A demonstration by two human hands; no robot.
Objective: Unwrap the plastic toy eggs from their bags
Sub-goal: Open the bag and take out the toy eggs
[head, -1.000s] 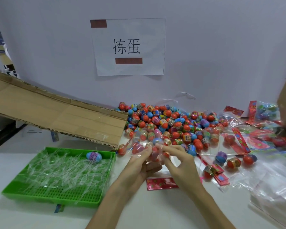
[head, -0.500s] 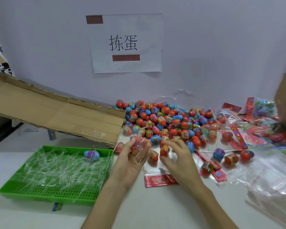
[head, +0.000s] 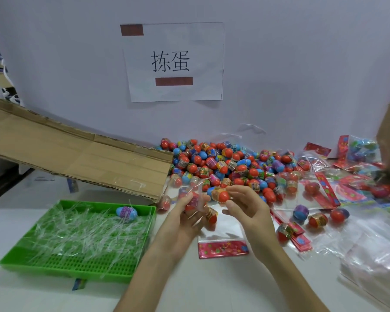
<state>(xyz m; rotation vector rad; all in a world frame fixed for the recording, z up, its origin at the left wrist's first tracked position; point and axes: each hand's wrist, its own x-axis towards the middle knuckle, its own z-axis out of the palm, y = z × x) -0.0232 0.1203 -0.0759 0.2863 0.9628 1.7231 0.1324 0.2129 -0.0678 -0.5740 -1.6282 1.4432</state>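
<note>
Right hand (head: 245, 209) has risen, fingertips pinching a red plastic egg with yellow band (head: 221, 195). Left hand (head: 182, 224) grips a clear crinkled bag (head: 198, 199); red eggs show through.

white table (head: 200, 287) bears a green tray (head: 77, 270), a heap of toy eggs (head: 223, 167), clear bags (head: 369, 255).

Single head view (wide-angle): above table (head: 212, 289), facing forward-down toward wall (head: 279, 64); left hand (head: 182, 219), right hand (head: 248, 212) close.

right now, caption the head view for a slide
Right hand pinches a red toy egg; left hand holds the clear bag.
</note>
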